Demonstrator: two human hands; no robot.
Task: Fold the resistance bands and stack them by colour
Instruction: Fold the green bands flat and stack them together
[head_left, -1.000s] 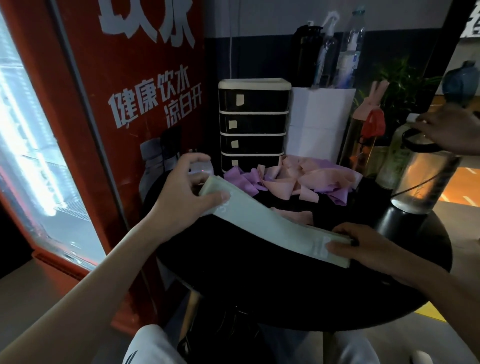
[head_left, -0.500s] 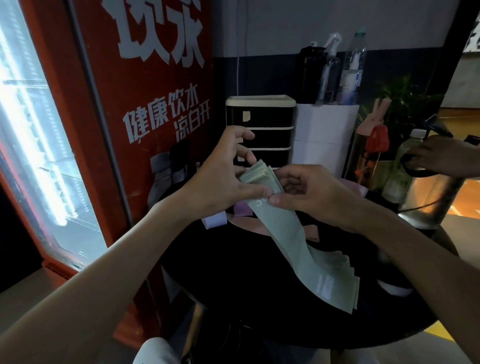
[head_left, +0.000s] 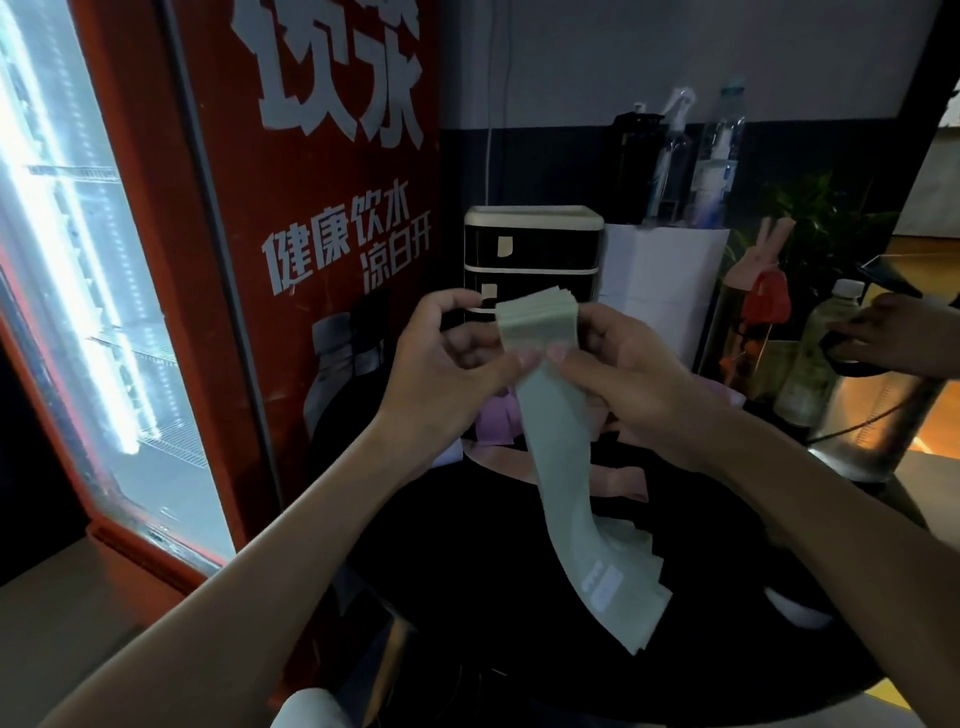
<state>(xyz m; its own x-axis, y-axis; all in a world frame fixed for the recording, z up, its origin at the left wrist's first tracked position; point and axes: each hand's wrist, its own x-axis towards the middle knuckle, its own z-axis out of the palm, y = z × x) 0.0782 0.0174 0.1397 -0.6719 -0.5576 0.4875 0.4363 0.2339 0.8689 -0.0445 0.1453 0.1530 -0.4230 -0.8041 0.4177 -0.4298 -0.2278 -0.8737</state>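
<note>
A round black table (head_left: 701, 675) with a smooth, matte top stands in a dim room, just right of a red drinks fridge (head_left: 322, 312) printed with white characters; its glass door (head_left: 78, 312) glows at far left. At the table's far edge stand a black drawer unit (head_left: 535, 249) with cream trim and a plain white box (head_left: 665, 270). Clear plastic bottles (head_left: 719, 156) stand behind the box.

Above the table's middle, the left hand (head_left: 441, 374) and right hand (head_left: 628, 374) pinch the upper end of a bundle of pale green bands (head_left: 563, 467). The thumbs press on the front and the fingers curl behind. The flat, thin, rubbery strips hang down in a soft curve, and their lower ends fan out on the tabletop near the right edge. Limp purple bands (head_left: 498, 421) and pink bands (head_left: 618, 480) lie on the table behind the hands. At far right, another person's hand (head_left: 904, 338) rests on a shiny metal vessel (head_left: 872, 415).
</note>
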